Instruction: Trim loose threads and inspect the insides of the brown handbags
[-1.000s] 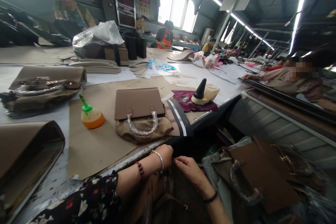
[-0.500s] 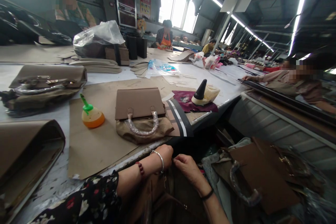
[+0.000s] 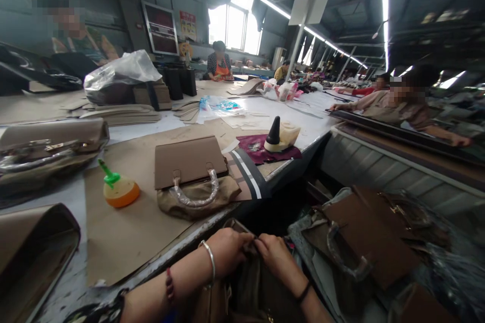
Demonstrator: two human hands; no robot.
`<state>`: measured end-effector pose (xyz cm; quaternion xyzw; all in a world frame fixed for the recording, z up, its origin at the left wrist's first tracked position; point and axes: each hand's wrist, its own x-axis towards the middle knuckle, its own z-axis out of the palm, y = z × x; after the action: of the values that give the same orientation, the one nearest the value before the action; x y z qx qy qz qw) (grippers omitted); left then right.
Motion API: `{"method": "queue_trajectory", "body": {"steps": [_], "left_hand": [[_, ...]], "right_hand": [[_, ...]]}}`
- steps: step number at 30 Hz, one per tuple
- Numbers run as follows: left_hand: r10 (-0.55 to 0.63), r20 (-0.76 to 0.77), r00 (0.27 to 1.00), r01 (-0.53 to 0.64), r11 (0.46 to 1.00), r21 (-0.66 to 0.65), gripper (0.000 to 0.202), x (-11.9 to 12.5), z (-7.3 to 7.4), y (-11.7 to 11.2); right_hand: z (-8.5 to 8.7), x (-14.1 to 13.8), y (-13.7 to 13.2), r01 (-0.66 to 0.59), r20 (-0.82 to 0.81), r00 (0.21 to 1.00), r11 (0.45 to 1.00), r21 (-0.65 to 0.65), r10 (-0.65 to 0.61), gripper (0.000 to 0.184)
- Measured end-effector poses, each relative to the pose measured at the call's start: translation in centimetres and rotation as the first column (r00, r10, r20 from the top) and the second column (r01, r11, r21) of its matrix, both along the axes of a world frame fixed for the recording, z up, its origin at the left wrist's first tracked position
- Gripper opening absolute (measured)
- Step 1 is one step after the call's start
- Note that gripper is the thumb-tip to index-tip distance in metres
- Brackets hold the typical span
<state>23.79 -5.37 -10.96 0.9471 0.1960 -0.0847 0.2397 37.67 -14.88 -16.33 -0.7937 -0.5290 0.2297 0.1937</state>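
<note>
Gripping the brown bag (image 3: pixel 252 280) below the worktop's (image 3: pixel 265 107) near edge! Left hand (image 3: pixel 227 251) and right hand (image 3: pixel 278 258) sit side by side, fingers closed, pinching its upper edge. And there's the change: a brown flap (image 3: pixel 235 225) now shows above the left knuckles, so the hold seems to have shifted along that edge. Near the worktop's edge, a handbag (image 3: pixel 189 161); beyond, a wall poster (image 3: pixel 188 25), its writing too small to read.

There's room over the paper (image 3: pixel 125 247) near the bottle (image 3: pixel 121 194); ahead of the left hand (image 3: pixel 229 248) a handbag (image 3: pixel 189 161) blocks; bags (image 3: pixel 369 234) crowd the right!
</note>
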Motion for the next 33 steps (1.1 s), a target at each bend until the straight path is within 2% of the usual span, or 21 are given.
{"method": "queue_trajectory", "body": {"steps": [3, 5, 11, 14, 17, 22, 27, 33], "left_hand": [[-0.128, -0.025, 0.991, 0.129, 0.991, 0.034, 0.026, -1.1, 1.3, -1.4], [-0.143, -0.068, 0.987, 0.147, 0.987, 0.058, 0.018, -1.4, 1.9, -1.8], [0.074, -0.039, 0.996, -0.069, 0.991, 0.118, 0.022, -0.5, 2.0, -1.5], [0.123, -0.026, 0.992, -0.119, 0.985, 0.123, 0.032, 0.2, 1.8, -1.5], [0.127, -0.058, 0.99, -0.117, 0.981, 0.152, 0.04, 0.7, 1.6, -1.4], [0.16, -0.079, 0.984, -0.146, 0.977, 0.156, 0.03, 0.8, 1.3, -0.7], [0.114, -0.103, 0.988, -0.1, 0.986, 0.131, 0.028, 0.6, 1.3, -0.3], [0.093, -0.119, 0.989, -0.075, 0.987, 0.143, 0.027, 0.7, 1.1, -0.6]], "right_hand": [[0.1, 0.4, -1.1, 0.066, 0.069, 0.995, 0.998, -0.014, -0.065, 0.028], [0.3, 0.5, -1.6, 0.08, 0.081, 0.994, 0.997, -0.017, -0.079, 0.028], [1.4, -0.4, -1.9, 0.011, 0.0, 1.0, 1.0, 0.027, -0.011, 0.018], [1.8, -0.8, -2.0, -0.01, -0.075, 0.997, 0.998, 0.07, 0.015, 0.016], [1.9, -1.1, -1.9, -0.014, -0.102, 0.995, 0.996, 0.086, 0.022, 0.019], [1.9, -1.4, -1.5, -0.029, -0.125, 0.991, 0.994, 0.102, 0.042, 0.016], [1.9, -1.5, -1.4, -0.038, -0.167, 0.984, 0.99, 0.139, 0.061, 0.017], [1.9, -1.3, -1.3, -0.091, -0.285, 0.945, 0.966, 0.243, 0.16, 0.024]]}}
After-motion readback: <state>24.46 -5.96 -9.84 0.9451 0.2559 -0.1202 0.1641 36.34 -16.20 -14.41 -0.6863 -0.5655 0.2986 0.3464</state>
